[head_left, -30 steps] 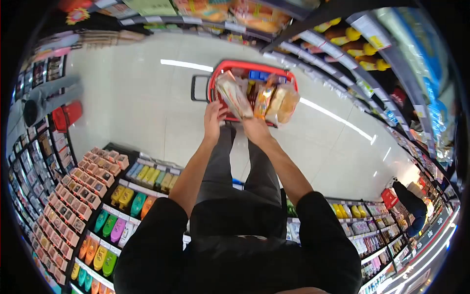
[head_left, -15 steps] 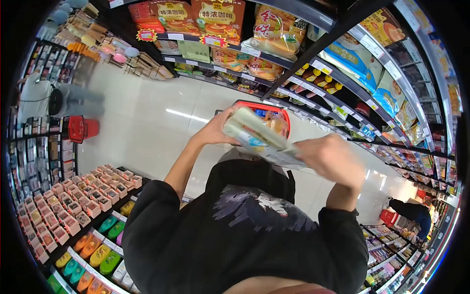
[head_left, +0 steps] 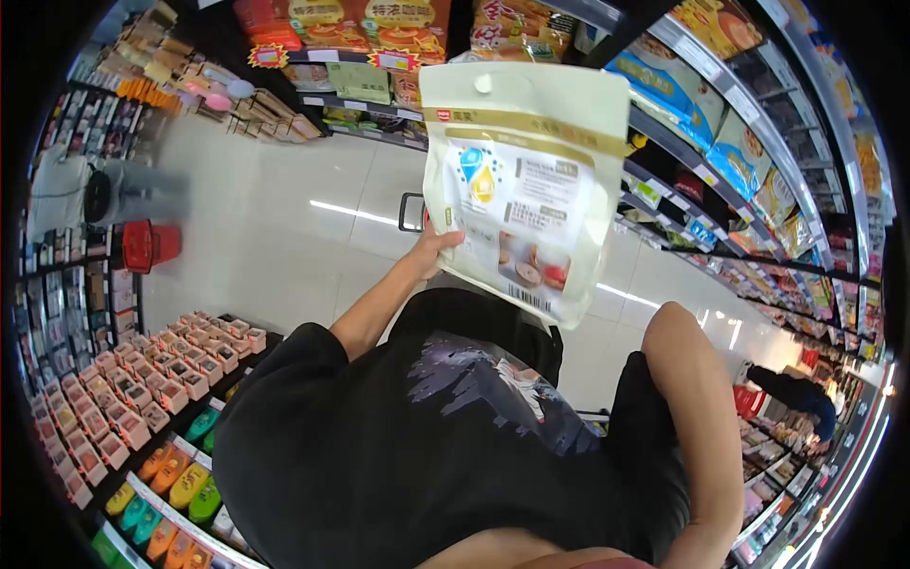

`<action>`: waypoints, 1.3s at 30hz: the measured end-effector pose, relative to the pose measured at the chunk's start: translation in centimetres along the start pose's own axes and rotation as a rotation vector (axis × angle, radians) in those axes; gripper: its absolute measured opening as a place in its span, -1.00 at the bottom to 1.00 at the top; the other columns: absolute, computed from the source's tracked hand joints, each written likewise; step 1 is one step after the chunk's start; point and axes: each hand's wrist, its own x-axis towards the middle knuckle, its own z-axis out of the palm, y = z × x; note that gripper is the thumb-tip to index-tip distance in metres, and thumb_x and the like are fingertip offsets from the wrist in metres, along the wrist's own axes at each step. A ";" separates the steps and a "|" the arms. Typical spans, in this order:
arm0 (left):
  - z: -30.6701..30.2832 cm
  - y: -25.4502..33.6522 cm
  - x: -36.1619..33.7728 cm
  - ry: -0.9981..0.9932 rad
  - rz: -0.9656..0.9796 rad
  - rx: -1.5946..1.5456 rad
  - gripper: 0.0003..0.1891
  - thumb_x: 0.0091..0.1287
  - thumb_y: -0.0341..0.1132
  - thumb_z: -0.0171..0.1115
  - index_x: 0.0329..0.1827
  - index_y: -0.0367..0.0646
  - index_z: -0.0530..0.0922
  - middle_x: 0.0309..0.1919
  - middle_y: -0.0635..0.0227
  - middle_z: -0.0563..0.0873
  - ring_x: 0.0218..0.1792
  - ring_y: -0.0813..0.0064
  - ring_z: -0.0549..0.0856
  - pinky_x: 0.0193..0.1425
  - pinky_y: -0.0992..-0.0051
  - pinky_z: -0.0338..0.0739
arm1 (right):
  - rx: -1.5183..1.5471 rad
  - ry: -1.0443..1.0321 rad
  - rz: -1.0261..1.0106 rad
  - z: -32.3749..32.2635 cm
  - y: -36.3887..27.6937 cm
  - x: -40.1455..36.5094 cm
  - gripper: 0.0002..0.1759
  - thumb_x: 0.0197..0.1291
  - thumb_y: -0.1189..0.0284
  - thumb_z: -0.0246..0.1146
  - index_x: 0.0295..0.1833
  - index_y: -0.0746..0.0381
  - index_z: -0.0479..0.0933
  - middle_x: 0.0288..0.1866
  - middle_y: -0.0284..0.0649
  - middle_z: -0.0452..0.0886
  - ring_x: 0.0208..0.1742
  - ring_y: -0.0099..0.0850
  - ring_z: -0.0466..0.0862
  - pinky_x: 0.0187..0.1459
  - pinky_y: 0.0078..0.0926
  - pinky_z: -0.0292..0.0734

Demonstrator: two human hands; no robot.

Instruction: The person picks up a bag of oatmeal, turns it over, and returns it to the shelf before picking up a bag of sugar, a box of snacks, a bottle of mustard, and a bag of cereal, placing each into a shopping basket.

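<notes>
A large pale-cream pouch [head_left: 578, 180] with a gold band, printed text, a blue and yellow drop design and a barcode is held up in front of me, its printed face towards the camera. My left hand [head_left: 441, 248] grips its lower left edge, the thumb on the front and the other fingers hidden behind. My right arm is bent sharply, with the elbow out to the right and the forearm running down past the bottom of the view, so my right hand is out of sight. Behind the pouch, a black basket handle [head_left: 411, 212] shows at its left edge.
Shelves ahead and to the right hold bagged goods, including blue packs [head_left: 664, 104]. A rack of pink boxes [head_left: 142, 379] and coloured bottles [head_left: 194, 488] stand at lower left. One person [head_left: 71, 194] is near a red basket [head_left: 152, 247]; another person [head_left: 801, 398] is at right.
The pouch has swung from tilted and edge-on to upright, facing me. My right hand has let go of it and moved out of view; my left hand still holds it.
</notes>
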 end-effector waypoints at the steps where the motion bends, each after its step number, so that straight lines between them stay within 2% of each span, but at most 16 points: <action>1: -0.9 -0.8 0.4 0.047 -0.045 -0.091 -0.31 0.02 -0.36 0.30 0.22 -0.30 0.18 0.05 0.10 0.47 0.06 0.22 0.49 0.14 0.27 0.42 | 0.029 -0.052 0.047 0.2 -0.1 0.3 -0.80 -0.06 0.34 0.13 -0.43 0.22 0.58 -0.46 -0.30 0.57 -0.29 -0.35 0.51 -0.14 -0.34 0.35; 6: 0.7 -1.0 1.5 0.111 -0.022 -0.054 -0.32 0.04 -0.29 0.29 0.20 -0.32 0.19 0.05 0.09 0.46 0.07 0.22 0.49 0.15 0.28 0.42 | 0.169 -0.277 0.251 1.1 -2.2 1.7 -0.78 -0.06 0.35 0.10 -0.40 0.20 0.62 -0.39 -0.32 0.62 -0.17 -0.40 0.49 -0.05 -0.35 0.28; 8: 1.1 -1.6 1.7 0.036 -0.070 -0.059 -0.32 0.05 -0.28 0.28 0.20 -0.33 0.18 0.05 0.08 0.47 0.09 0.22 0.48 0.15 0.29 0.42 | -0.161 -0.249 0.300 1.4 -4.2 1.3 -0.59 0.12 0.38 0.00 0.07 0.31 0.45 0.14 -0.18 0.45 0.24 -0.32 0.31 0.26 -0.15 0.06; 12: 5.2 -4.5 2.2 0.066 -0.114 0.014 -0.30 0.05 -0.12 0.24 0.19 -0.30 0.21 -0.01 0.04 0.51 -0.02 0.15 0.56 0.09 0.26 0.46 | -0.187 -0.185 0.330 2.1 -10.4 0.1 -0.61 0.12 0.43 -0.01 0.05 0.34 0.43 0.14 -0.13 0.43 0.22 -0.30 0.32 0.25 -0.21 0.09; 14: 7.7 -7.0 2.9 0.064 -0.076 0.042 -0.33 0.06 -0.11 0.22 0.18 -0.29 0.24 -0.03 0.03 0.51 -0.05 0.17 0.57 0.10 0.25 0.44 | -0.174 -0.177 0.252 1.0 -13.8 -1.6 -0.83 -0.04 0.47 0.11 -0.30 0.20 0.57 -0.22 -0.28 0.49 -0.07 -0.36 0.39 0.02 -0.32 0.26; 15: 8.9 -8.5 3.1 0.036 -0.079 0.024 -0.35 0.06 -0.12 0.22 0.17 -0.28 0.25 -0.06 0.05 0.53 -0.05 0.19 0.57 0.10 0.25 0.44 | -0.184 -0.166 0.257 0.5 -15.0 -2.7 -0.83 -0.04 0.47 0.11 -0.30 0.20 0.57 -0.22 -0.28 0.49 -0.07 -0.36 0.39 0.02 -0.32 0.26; 17: 11.8 -12.2 4.1 0.094 -0.124 -0.078 -0.39 0.08 -0.14 0.20 0.16 -0.26 0.28 -0.12 0.09 0.56 -0.09 0.23 0.57 0.04 0.27 0.46 | 0.101 0.164 0.120 0.0 -17.4 -6.4 -0.66 0.01 0.13 0.20 -0.61 0.14 0.45 -0.63 -0.40 0.44 -0.54 -0.40 0.48 -0.32 -0.41 0.45; 19: 15.1 -16.1 5.6 0.077 -0.059 -0.053 -0.40 0.08 -0.14 0.19 0.16 -0.26 0.28 -0.11 0.10 0.56 -0.09 0.22 0.57 0.03 0.27 0.47 | -0.499 0.586 0.478 3.4 -30.4 -15.6 -0.58 0.00 0.04 0.21 -0.54 0.20 0.46 -0.53 -0.31 0.49 -0.44 -0.35 0.51 -0.25 -0.33 0.47; 20: 16.7 -17.9 6.3 0.078 0.009 -0.050 -0.41 0.09 -0.15 0.19 0.15 -0.26 0.28 -0.11 0.10 0.56 -0.09 0.22 0.57 0.02 0.28 0.48 | -0.586 0.575 0.540 2.5 -31.7 -21.9 -0.30 -0.07 -0.01 0.20 -0.02 0.41 0.41 0.02 0.03 0.47 0.00 -0.19 0.48 0.02 -0.28 0.35; 21: 18.5 -19.1 6.9 0.067 -0.041 -0.063 -0.39 0.10 -0.16 0.19 0.17 -0.28 0.26 -0.06 0.09 0.55 -0.05 0.21 0.57 0.06 0.27 0.46 | -1.076 1.057 1.121 2.7 -29.9 -20.6 -0.18 -0.15 -0.07 0.23 0.07 0.39 0.35 0.14 0.00 0.38 0.14 -0.23 0.39 0.09 -0.24 0.31; 23: 21.5 -21.3 8.2 0.027 -0.118 -0.037 -0.39 0.11 -0.18 0.19 0.18 -0.29 0.25 -0.04 0.09 0.54 -0.04 0.22 0.56 0.08 0.28 0.45 | -1.114 1.056 1.551 4.4 -31.7 -25.6 -0.14 -0.17 0.13 0.30 0.21 0.39 0.20 0.18 0.04 0.31 0.24 -0.20 0.30 0.20 -0.26 0.21; 26: 26.5 -23.1 10.2 0.027 -0.247 0.048 -0.40 0.15 -0.23 0.18 0.21 -0.32 0.22 0.03 0.10 0.50 0.01 0.25 0.54 0.12 0.30 0.42 | -0.929 1.323 1.611 7.9 -34.9 -31.1 -0.18 -0.15 0.24 0.31 0.22 0.40 0.18 0.14 0.03 0.34 0.21 -0.25 0.33 0.18 -0.33 0.24; 28: 29.1 -23.9 11.5 0.021 -0.273 0.257 -0.41 0.13 -0.25 0.23 0.18 -0.33 0.25 0.03 0.17 0.49 0.06 0.35 0.49 0.14 0.39 0.38 | -0.489 1.793 1.340 9.1 -37.7 -33.0 -0.20 -0.14 0.29 0.32 0.21 0.41 0.19 0.10 -0.02 0.38 0.15 -0.30 0.39 0.14 -0.38 0.30; 36: 32.4 -26.1 16.1 -0.072 -0.283 0.531 -0.37 0.15 -0.24 0.23 0.23 -0.34 0.19 0.06 0.14 0.46 0.08 0.38 0.45 0.14 0.41 0.32 | -0.520 1.918 1.250 6.5 -41.6 -34.4 -0.36 -0.17 0.39 0.34 0.06 0.44 0.33 -0.11 -0.08 0.54 -0.10 -0.35 0.56 -0.07 -0.48 0.46; 38: 32.5 -26.6 17.9 0.075 0.002 0.868 -0.30 0.18 -0.14 0.19 0.31 -0.22 0.08 0.13 0.10 0.37 0.14 0.30 0.38 0.18 0.30 0.28 | -0.811 1.797 1.464 4.9 -41.6 -34.1 -0.43 -0.16 0.41 0.33 0.01 0.45 0.37 -0.12 -0.10 0.55 -0.12 -0.36 0.56 -0.07 -0.47 0.45; 39: 32.7 -26.6 18.6 0.125 -0.182 0.739 -0.24 0.20 0.06 0.10 0.35 -0.09 -0.01 0.17 0.05 0.30 0.18 0.21 0.33 0.19 0.23 0.25 | -0.895 1.732 1.508 3.7 -41.1 -33.7 -0.47 -0.18 0.42 0.32 -0.05 0.45 0.40 -0.18 -0.03 0.59 -0.21 -0.34 0.62 -0.15 -0.47 0.48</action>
